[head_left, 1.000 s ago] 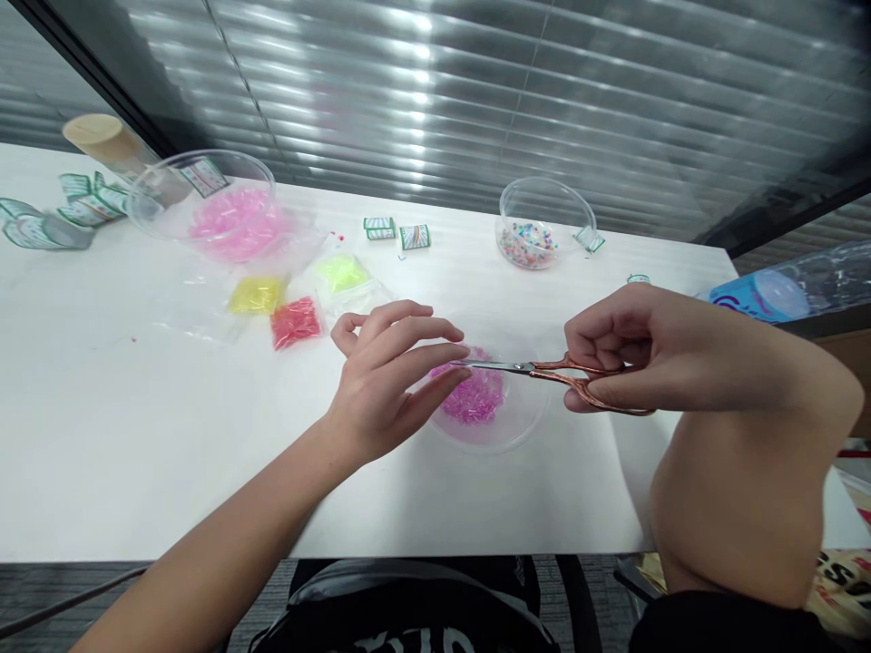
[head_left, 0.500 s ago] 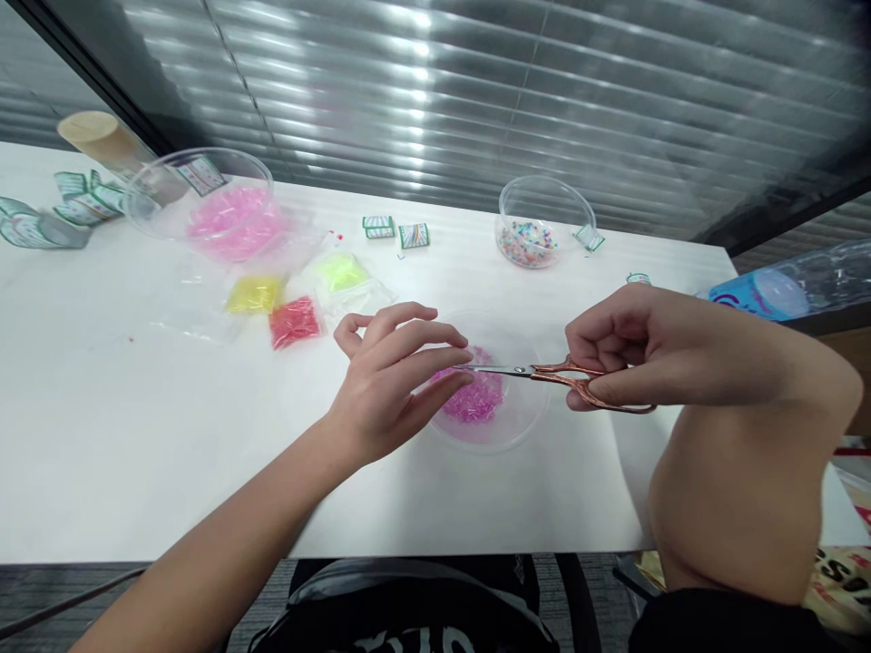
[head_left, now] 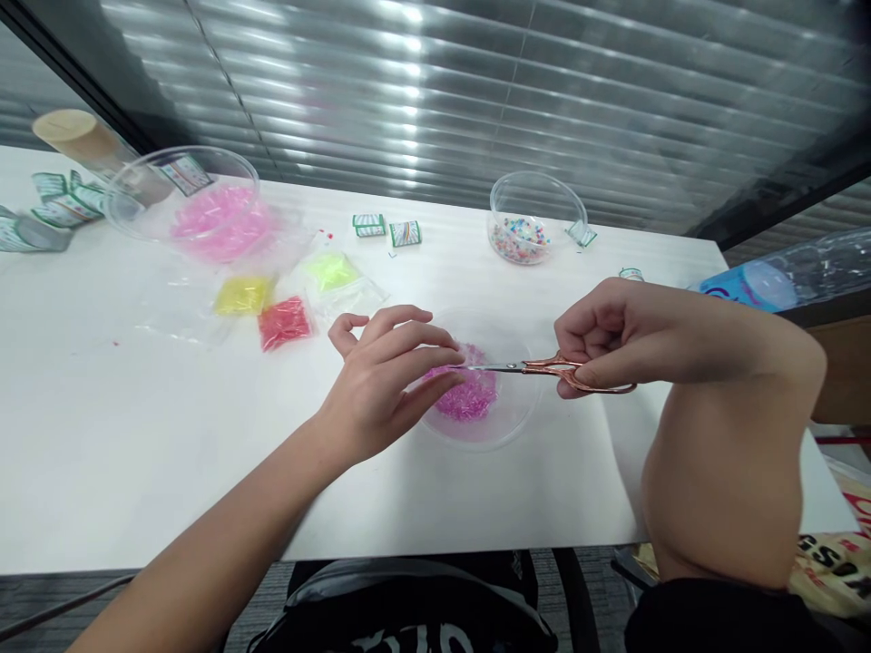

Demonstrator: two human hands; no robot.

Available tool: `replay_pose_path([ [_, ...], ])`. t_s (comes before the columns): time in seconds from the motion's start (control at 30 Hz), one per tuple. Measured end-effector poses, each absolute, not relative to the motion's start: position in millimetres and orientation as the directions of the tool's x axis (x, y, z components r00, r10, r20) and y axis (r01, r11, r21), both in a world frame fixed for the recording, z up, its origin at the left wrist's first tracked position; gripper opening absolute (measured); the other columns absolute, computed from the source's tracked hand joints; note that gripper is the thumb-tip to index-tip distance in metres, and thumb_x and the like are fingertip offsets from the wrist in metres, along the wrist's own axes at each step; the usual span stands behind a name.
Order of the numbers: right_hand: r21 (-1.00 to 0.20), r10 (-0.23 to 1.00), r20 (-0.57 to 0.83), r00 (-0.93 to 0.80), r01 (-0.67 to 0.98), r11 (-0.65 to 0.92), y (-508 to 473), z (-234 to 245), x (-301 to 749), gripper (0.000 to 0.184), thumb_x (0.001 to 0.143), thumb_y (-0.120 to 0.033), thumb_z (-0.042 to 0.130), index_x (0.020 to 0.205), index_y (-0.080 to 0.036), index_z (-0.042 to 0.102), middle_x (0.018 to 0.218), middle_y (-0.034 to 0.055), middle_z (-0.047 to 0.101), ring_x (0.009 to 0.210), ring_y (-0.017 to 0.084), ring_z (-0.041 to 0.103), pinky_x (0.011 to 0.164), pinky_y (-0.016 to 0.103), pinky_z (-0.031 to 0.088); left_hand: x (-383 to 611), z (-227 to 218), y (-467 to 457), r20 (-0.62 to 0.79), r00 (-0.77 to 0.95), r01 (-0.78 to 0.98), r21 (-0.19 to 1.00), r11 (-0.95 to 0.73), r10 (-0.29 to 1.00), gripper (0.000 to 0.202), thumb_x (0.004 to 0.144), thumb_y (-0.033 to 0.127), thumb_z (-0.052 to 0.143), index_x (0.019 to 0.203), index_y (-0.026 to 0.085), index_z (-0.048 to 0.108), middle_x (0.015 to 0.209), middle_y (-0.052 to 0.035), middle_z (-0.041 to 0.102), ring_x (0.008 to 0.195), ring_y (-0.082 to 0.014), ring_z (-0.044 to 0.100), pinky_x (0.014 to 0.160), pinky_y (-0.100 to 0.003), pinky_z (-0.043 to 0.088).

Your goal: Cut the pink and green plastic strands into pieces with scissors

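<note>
My right hand (head_left: 612,340) is closed round the copper handles of small scissors (head_left: 537,367), whose steel blades point left over a shallow clear dish (head_left: 521,413) of pink bead pieces (head_left: 469,399). My left hand (head_left: 385,376) hovers at the dish's left rim, thumb and fingertips pinched together at the blade tips; what they hold is too small to make out.
On the white table (head_left: 136,435) lie small bags of yellow (head_left: 241,295), red (head_left: 284,322) and green (head_left: 331,270) beads. A large clear bowl with pink pieces (head_left: 194,213) stands at the back left, a bowl of mixed beads (head_left: 527,222) at the back. Paper labels (head_left: 387,229) lie scattered.
The view has shifted slightly right and down. Both hands stay over the dish with the scissors closed at my left fingertips.
</note>
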State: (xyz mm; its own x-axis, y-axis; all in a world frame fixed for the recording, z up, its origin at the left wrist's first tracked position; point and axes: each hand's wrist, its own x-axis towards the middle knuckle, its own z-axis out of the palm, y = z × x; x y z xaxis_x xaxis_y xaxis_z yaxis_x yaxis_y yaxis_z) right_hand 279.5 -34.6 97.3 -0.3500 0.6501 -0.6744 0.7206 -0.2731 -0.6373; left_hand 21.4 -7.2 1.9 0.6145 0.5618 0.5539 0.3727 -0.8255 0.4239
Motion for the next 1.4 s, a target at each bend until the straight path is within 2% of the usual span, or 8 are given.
replay_pose_path([
  [0.2, -0.466, 0.723, -0.658, -0.209, 0.868, -0.173, -37, 95, 275, 0.029, 0.072, -0.039, 0.065, 0.057, -0.018, 0.053, 0.051, -0.0036, 0.046, 0.048, 0.008, 0.038, 0.045, 0.024, 0.025, 20, 1, -4, 0.550, 0.595, 0.419, 0.411, -0.810, 0.587, 0.008, 0.089, 0.021, 0.062, 0.085, 0.025, 0.067, 0.092, 0.0011, 0.072, 0.102, -0.0211, 0.061, 0.084, -0.040, 0.025],
  [0.37, -0.190, 0.873, -0.485, -0.047, 0.980, -0.053, -43, 93, 256, 0.027, 0.068, -0.035, 0.063, 0.051, -0.018, 0.050, 0.047, -0.0046, 0.044, 0.046, 0.008, 0.035, 0.047, 0.026, 0.022, 19, 2, -3, 0.504, 0.589, 0.475, 0.417, -0.775, 0.632, 0.011, 0.091, 0.020, 0.057, 0.085, 0.024, 0.066, 0.100, -0.0014, 0.070, 0.103, -0.0214, 0.059, 0.084, -0.040, 0.026],
  [0.47, -0.100, 0.912, -0.409, -0.035, 0.995, -0.006, -47, 91, 245, 0.026, 0.066, -0.037, 0.062, 0.051, -0.018, 0.051, 0.047, -0.0041, 0.046, 0.045, 0.008, 0.035, 0.048, 0.026, 0.020, 18, 3, -3, 0.460, 0.599, 0.499, 0.426, -0.755, 0.655, 0.012, 0.092, 0.021, 0.054, 0.087, 0.022, 0.064, 0.107, -0.0033, 0.068, 0.106, -0.0221, 0.056, 0.083, -0.040, 0.025],
  [0.7, -0.029, 0.940, -0.334, -0.073, 0.997, 0.067, -50, 87, 233, 0.021, 0.064, -0.035, 0.058, 0.052, -0.018, 0.054, 0.049, -0.0015, 0.051, 0.047, 0.009, 0.036, 0.050, 0.026, 0.018, 18, 2, -3, 0.400, 0.607, 0.537, 0.431, -0.725, 0.687, 0.012, 0.095, 0.024, 0.050, 0.088, 0.021, 0.059, 0.115, -0.0044, 0.064, 0.110, -0.0227, 0.054, 0.080, -0.039, 0.024],
  [1.03, -0.062, 0.911, -0.359, -0.204, 0.979, 0.195, -49, 82, 208, 0.018, 0.069, -0.031, 0.053, 0.056, -0.019, 0.057, 0.051, 0.0005, 0.053, 0.045, 0.010, 0.033, 0.051, 0.026, 0.016, 18, 4, -4, 0.378, 0.594, 0.540, 0.466, -0.701, 0.710, 0.014, 0.093, 0.020, 0.051, 0.092, 0.023, 0.064, 0.116, -0.0052, 0.064, 0.108, -0.0233, 0.054, 0.083, -0.040, 0.029],
  [1.13, -0.025, 0.901, -0.397, -0.175, 0.983, 0.180, -52, 85, 208, 0.018, 0.070, -0.030, 0.052, 0.056, -0.019, 0.057, 0.051, 0.0012, 0.052, 0.044, 0.010, 0.033, 0.051, 0.027, 0.016, 18, 5, -4, 0.393, 0.580, 0.517, 0.498, -0.696, 0.713, 0.011, 0.089, 0.018, 0.056, 0.089, 0.022, 0.066, 0.115, -0.0054, 0.064, 0.107, -0.0238, 0.056, 0.083, -0.040, 0.034],
  [1.27, 0.092, 0.925, -0.375, -0.057, 0.991, 0.099, -59, 93, 215, 0.025, 0.075, -0.034, 0.050, 0.056, -0.019, 0.056, 0.050, 0.0022, 0.049, 0.044, 0.011, 0.033, 0.051, 0.027, 0.017, 17, 4, -2, 0.391, 0.555, 0.468, 0.583, -0.664, 0.734, 0.011, 0.086, 0.016, 0.059, 0.087, 0.022, 0.067, 0.113, -0.0057, 0.064, 0.105, -0.0228, 0.058, 0.084, -0.039, 0.041],
  [1.4, 0.126, 0.931, -0.364, -0.038, 0.988, 0.089, -62, 95, 217, 0.025, 0.076, -0.035, 0.049, 0.059, -0.019, 0.057, 0.049, 0.0019, 0.047, 0.044, 0.010, 0.033, 0.052, 0.027, 0.016, 18, 4, 0, 0.379, 0.562, 0.402, 0.652, -0.643, 0.736, 0.011, 0.086, 0.014, 0.058, 0.088, 0.020, 0.067, 0.108, -0.0057, 0.064, 0.098, -0.0191, 0.061, 0.083, -0.036, 0.047],
])
